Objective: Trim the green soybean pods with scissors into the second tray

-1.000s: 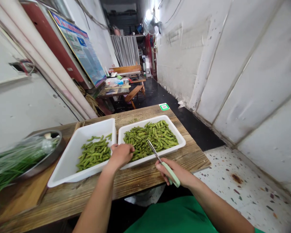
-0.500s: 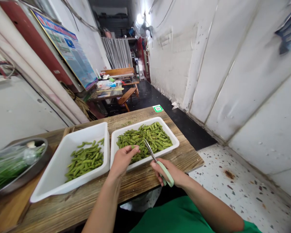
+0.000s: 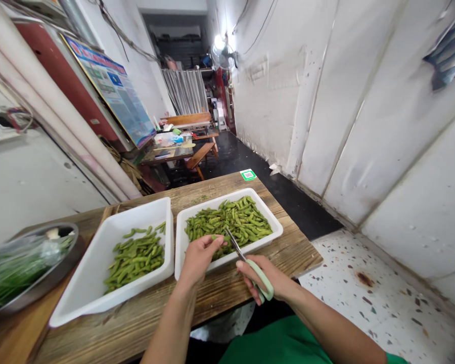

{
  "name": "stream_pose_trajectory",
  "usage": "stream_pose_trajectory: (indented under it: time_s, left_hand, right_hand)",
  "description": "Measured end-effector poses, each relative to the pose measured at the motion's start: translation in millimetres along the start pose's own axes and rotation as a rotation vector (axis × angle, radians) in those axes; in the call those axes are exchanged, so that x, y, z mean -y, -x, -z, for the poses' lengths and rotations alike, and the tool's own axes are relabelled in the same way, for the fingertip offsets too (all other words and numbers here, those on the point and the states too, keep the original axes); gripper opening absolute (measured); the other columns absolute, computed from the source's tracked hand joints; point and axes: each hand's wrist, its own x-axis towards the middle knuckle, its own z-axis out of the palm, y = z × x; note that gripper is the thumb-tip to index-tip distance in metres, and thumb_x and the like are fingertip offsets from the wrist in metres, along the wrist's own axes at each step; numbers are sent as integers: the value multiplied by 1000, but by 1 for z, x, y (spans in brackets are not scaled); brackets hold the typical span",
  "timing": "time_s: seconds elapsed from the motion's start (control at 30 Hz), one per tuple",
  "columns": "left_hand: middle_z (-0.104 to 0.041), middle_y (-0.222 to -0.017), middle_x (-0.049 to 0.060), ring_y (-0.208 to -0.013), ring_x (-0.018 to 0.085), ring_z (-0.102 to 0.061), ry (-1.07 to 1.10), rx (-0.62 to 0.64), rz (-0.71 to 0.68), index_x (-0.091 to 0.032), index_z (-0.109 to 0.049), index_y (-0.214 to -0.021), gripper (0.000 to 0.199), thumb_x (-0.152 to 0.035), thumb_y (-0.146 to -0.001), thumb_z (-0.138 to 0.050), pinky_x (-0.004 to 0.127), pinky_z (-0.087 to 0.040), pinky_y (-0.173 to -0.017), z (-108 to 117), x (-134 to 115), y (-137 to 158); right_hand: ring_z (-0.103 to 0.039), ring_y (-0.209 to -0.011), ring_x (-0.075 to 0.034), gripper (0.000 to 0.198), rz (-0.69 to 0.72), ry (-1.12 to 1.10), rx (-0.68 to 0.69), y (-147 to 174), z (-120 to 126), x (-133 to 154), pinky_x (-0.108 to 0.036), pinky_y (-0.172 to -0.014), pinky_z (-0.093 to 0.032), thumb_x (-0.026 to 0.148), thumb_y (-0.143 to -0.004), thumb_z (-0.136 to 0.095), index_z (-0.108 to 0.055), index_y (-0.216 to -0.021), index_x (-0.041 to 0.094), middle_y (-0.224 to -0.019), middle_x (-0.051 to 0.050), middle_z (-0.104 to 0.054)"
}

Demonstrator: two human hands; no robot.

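My left hand pinches a green soybean pod over the near edge of the right white tray. In my right hand is a pair of scissors with pale green handles. The scissor blades point up and left, their tips close to the pod in my left fingers. Many soybean pods fill the right tray. A smaller heap of pods lies in the left white tray, with a few apart near its far right corner.
A metal bowl with bagged green stalks stands at the far left of the wooden table. A green QR-code card lies at the back corner. Beyond are a cluttered table and a wooden chair.
My left hand has moved slightly right, bringing the pod closer to the scissor tips. The whole view has shifted a little downward.
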Motion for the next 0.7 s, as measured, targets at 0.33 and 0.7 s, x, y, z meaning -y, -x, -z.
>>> stream_pose_trajectory:
  time_s: [0.33, 0.7]
  left_hand:
    - [-64, -73, 2, -68, 14, -56, 64, -99, -44, -14, -57, -107, 46, -39, -69, -59, 26, -43, -67, -3, 2, -4]
    - [-64, -77, 5, -71, 14, -55, -15, 74, -40, -9, -58, -112, 49, -38, -72, -58, 26, -41, -70, -2, -5, 1]
  right_hand:
    - [-41, -37, -5, 45, 60, 123, 0, 2, 8, -4, -15, -34, -36, 63, -77, -46, -44, -79, 18, -54, 7, -44]
    - [-38, -40, -6, 41, 117, 215, -3, 3, 11, -2, -17, -38, -37, 59, -79, -46, -48, -88, 19, -54, 7, -38]
